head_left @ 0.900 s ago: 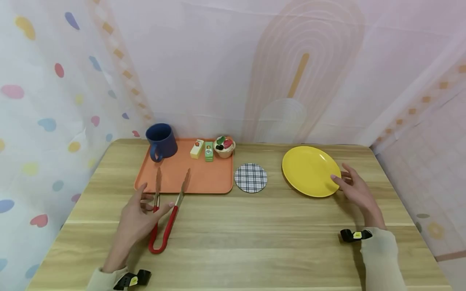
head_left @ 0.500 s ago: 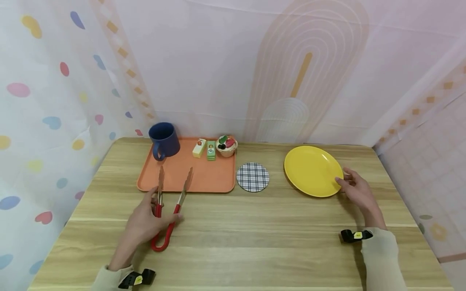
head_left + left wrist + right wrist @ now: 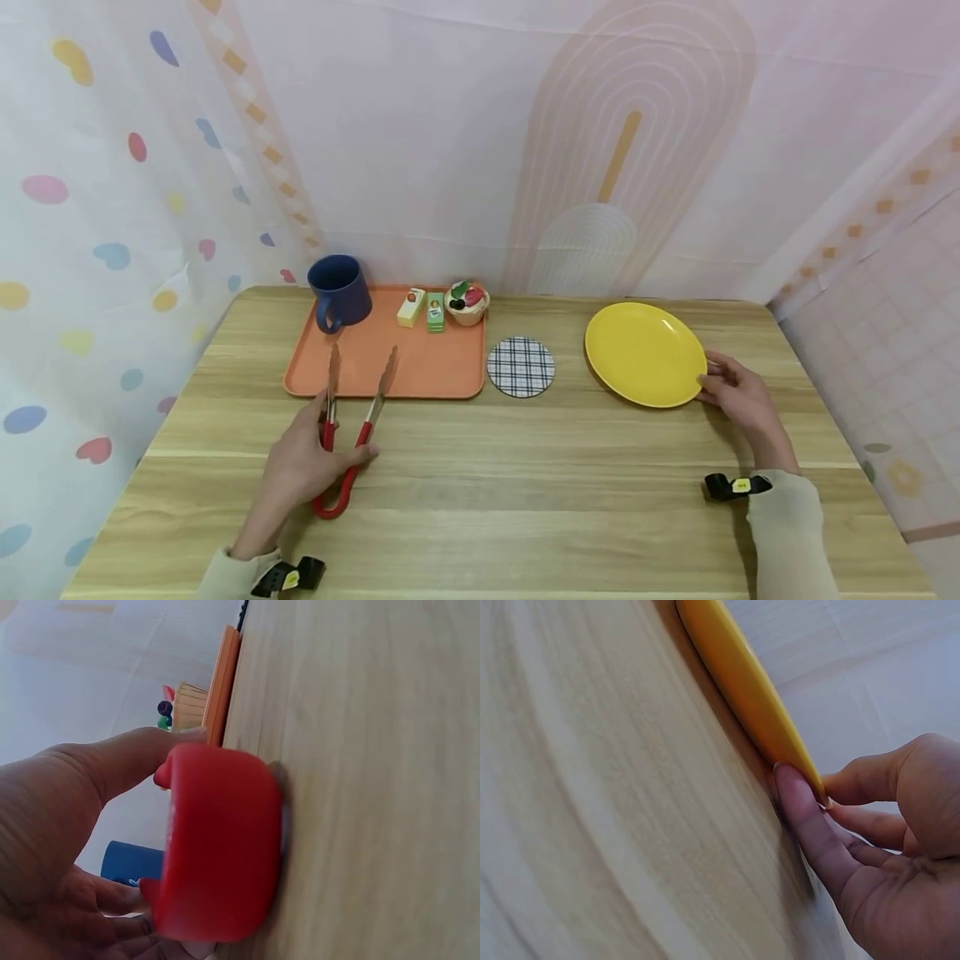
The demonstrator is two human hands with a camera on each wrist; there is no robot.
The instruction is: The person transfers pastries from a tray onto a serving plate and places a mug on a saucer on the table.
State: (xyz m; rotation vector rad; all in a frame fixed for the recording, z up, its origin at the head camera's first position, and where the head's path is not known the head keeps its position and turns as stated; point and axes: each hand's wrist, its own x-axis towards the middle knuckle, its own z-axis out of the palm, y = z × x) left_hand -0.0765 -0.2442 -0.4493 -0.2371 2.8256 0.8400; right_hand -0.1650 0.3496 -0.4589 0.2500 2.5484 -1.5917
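Note:
Red-handled metal tongs lie spread apart, their tips over the front rim of the orange tray. My left hand holds them from the left, thumb against the right arm and fingers about the left arm. In the left wrist view, the red bend of the tongs fills the middle and hides part of the fingers. On the table's right side is a yellow plate. My right hand pinches its right rim; the right wrist view shows the plate's edge between the digits.
A blue mug stands at the tray's back left. Along the tray's back right sit a yellow cake piece, a green one and a fruit-topped cupcake. A checked round coaster lies between tray and plate.
My left hand has come in around the tongs, its thumb now against the right arm. The right hand has settled closer on the plate's rim. Tongs and plate stay in place.

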